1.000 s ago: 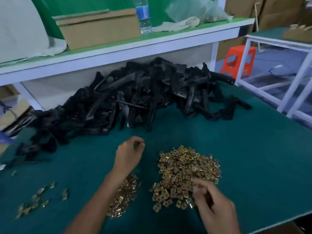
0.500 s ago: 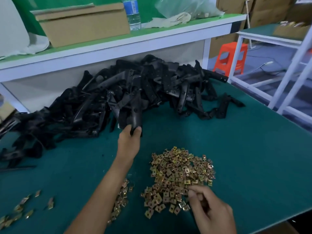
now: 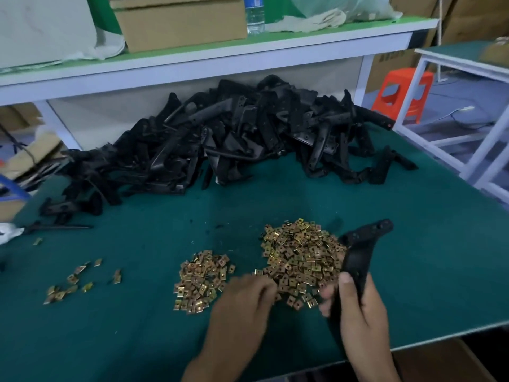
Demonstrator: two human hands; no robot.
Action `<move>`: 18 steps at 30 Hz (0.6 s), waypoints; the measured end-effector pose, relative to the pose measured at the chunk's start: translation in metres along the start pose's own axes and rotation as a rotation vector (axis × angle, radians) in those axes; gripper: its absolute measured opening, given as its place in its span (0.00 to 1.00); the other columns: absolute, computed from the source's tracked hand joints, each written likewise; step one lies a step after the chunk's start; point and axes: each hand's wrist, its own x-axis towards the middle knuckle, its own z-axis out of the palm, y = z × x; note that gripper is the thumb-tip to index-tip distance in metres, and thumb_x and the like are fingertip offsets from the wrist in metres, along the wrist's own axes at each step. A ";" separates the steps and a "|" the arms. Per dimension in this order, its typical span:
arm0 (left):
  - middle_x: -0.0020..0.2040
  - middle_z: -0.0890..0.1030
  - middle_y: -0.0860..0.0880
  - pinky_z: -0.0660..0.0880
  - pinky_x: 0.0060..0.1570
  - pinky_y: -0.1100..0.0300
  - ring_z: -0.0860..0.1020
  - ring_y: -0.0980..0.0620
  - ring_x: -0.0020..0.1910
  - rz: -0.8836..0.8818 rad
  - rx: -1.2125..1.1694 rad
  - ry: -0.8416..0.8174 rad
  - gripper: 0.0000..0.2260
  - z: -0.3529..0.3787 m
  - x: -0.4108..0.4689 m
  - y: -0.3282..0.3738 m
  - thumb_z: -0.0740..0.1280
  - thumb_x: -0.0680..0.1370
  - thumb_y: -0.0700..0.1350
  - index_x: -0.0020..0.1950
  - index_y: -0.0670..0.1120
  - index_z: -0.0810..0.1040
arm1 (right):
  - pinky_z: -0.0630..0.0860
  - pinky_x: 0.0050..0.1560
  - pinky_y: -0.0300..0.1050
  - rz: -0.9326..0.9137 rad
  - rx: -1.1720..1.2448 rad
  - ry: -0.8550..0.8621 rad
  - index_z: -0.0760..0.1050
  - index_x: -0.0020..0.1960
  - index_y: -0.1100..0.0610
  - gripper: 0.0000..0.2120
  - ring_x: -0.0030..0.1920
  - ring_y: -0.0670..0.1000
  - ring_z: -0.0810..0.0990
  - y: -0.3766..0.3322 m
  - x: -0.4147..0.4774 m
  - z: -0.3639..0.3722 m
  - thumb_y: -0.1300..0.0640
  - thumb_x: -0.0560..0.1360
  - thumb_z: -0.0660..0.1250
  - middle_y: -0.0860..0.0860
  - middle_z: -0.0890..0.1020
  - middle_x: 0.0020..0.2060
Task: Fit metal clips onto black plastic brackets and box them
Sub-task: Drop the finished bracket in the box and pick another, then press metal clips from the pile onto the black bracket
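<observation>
On my feed the right hand (image 3: 360, 318) grips one black bracket (image 3: 358, 252) by its near end, thumb laid along the front face and the other fingers curled round behind it. The bracket stands up and away from the hand, its far end bending to the right above the right edge of the big pile of clips (image 3: 300, 255). I cannot tell whether it touches the pile. The left hand (image 3: 242, 307) sits at the near left edge of that same pile, fingers bent and bunched together with their tips towards the clips. That part of the picture is smeared, so I cannot tell whether they pinch a clip or only touch the pile. A smaller pile of clips (image 3: 201, 279) lies just left of the left hand, and a few loose clips (image 3: 74, 282) are scattered well to the left on the green table (image 3: 413, 244). The heap of brackets (image 3: 234, 142) runs along the far side of the table, under a white-edged shelf (image 3: 220, 59). On the shelf I see a cardboard box (image 3: 179, 23) with a water bottle (image 3: 254, 15) just to its right. An orange stool (image 3: 402, 92) stands on the floor beyond the table's far right corner.
</observation>
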 end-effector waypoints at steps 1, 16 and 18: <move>0.45 0.81 0.59 0.71 0.49 0.69 0.76 0.62 0.46 0.039 0.087 0.088 0.07 -0.002 0.004 -0.011 0.65 0.82 0.49 0.52 0.53 0.82 | 0.76 0.37 0.43 0.007 -0.033 -0.008 0.75 0.56 0.37 0.16 0.34 0.46 0.81 0.001 -0.001 0.000 0.30 0.78 0.58 0.47 0.83 0.37; 0.42 0.83 0.61 0.73 0.40 0.68 0.80 0.61 0.41 -0.359 -0.387 0.115 0.05 -0.020 0.020 -0.037 0.74 0.76 0.46 0.44 0.54 0.79 | 0.73 0.45 0.39 -0.120 -0.499 -0.232 0.71 0.66 0.38 0.35 0.50 0.38 0.76 0.008 -0.006 0.006 0.19 0.68 0.55 0.33 0.76 0.49; 0.43 0.85 0.55 0.75 0.41 0.67 0.82 0.59 0.42 -0.388 -0.575 0.174 0.06 -0.026 0.019 -0.032 0.76 0.75 0.44 0.47 0.52 0.80 | 0.74 0.46 0.39 -0.177 -0.575 -0.261 0.68 0.66 0.35 0.31 0.51 0.39 0.75 0.006 -0.010 0.008 0.20 0.70 0.56 0.33 0.76 0.50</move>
